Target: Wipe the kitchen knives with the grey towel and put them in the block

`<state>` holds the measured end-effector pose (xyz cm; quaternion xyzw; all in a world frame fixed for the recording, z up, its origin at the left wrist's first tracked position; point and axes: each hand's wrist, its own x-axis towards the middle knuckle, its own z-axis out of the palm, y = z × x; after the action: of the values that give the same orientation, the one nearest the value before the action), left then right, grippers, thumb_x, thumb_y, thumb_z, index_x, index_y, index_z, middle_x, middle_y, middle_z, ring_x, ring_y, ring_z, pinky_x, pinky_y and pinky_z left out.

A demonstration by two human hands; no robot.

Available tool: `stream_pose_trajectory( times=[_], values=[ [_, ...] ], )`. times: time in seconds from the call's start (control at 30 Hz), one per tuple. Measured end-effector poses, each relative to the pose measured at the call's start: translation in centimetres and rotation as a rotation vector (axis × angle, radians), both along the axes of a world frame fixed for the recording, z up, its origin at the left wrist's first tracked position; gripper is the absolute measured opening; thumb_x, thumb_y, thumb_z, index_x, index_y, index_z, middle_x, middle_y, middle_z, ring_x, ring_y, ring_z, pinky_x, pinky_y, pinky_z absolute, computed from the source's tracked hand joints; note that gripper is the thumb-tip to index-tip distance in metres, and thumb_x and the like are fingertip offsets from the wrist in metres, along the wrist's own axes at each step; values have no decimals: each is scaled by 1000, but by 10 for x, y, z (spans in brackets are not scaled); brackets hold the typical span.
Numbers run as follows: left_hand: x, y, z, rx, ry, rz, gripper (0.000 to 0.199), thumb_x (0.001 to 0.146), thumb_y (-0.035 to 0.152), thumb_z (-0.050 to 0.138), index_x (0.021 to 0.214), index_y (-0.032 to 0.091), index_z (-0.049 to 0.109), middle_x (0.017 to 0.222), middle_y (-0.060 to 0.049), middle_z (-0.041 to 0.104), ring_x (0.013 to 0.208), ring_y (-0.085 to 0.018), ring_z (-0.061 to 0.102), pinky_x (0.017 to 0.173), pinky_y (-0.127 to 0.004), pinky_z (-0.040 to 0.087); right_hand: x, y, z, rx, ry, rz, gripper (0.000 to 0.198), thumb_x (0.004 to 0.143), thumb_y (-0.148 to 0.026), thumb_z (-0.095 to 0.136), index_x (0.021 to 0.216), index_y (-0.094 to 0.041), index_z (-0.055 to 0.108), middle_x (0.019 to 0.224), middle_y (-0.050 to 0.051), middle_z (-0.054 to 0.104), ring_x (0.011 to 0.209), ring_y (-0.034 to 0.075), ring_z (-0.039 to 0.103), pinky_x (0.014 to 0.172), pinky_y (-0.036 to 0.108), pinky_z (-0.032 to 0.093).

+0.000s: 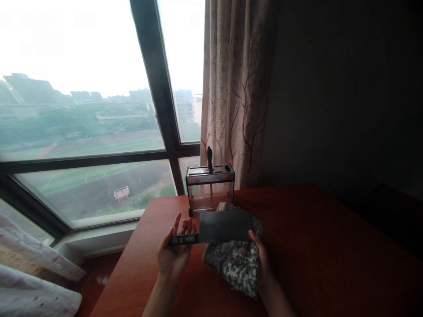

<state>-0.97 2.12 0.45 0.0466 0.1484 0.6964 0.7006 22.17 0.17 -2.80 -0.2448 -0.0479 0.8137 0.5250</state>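
Observation:
A cleaver (225, 226) with a wide dark blade lies level above the table, its handle to the left. My left hand (174, 257) supports the handle across the palm, with the thumb by its end and the fingertips curled up behind it. A grey and white patterned fluffy cloth (236, 266) hangs under and behind the blade. My right hand (261, 257) grips this cloth at its right side, and the thumb touches the blade's right end. Part of the right hand's fingers is hidden behind the cloth.
Behind the cleaver, a see-through knife holder (211, 175) with a slotted dark top stands on the reddish-brown table (313, 246). One black-handled tool (209, 158) is upright in it. Beyond are a window and a patterned curtain (238, 92); the table's left edge borders the windowsill.

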Motion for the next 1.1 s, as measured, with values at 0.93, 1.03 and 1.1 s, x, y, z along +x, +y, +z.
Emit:
stream_pose_trajectory(
  times=[0.93, 1.03, 1.1],
  values=[
    [-3, -5, -16, -165, 509, -181, 20, 88, 23, 58, 89, 9, 72, 72, -10, 72, 58, -14, 66, 50, -19, 53, 9, 1, 0, 55, -10, -73, 64, 78, -66, 59, 122, -20, 65, 115, 11, 71, 116, 32, 60, 103, 51, 41],
    [3, -7, -14, -176, 462, -180, 19, 89, 20, 57, 90, 9, 72, 72, -10, 72, 59, -14, 67, 53, -20, 55, 13, 2, -1, 31, -5, -122, 58, 79, -64, 59, 117, -22, 68, 118, 9, 70, 118, 32, 59, 103, 52, 40],
    [9, -8, -14, -182, 458, -196, 18, 88, 20, 58, 90, 9, 72, 73, -10, 72, 61, -15, 67, 55, -20, 55, 15, 3, -2, 26, -1, -165, 52, 79, -61, 60, 114, -23, 70, 119, 8, 70, 118, 33, 59, 103, 52, 41]
  ],
)
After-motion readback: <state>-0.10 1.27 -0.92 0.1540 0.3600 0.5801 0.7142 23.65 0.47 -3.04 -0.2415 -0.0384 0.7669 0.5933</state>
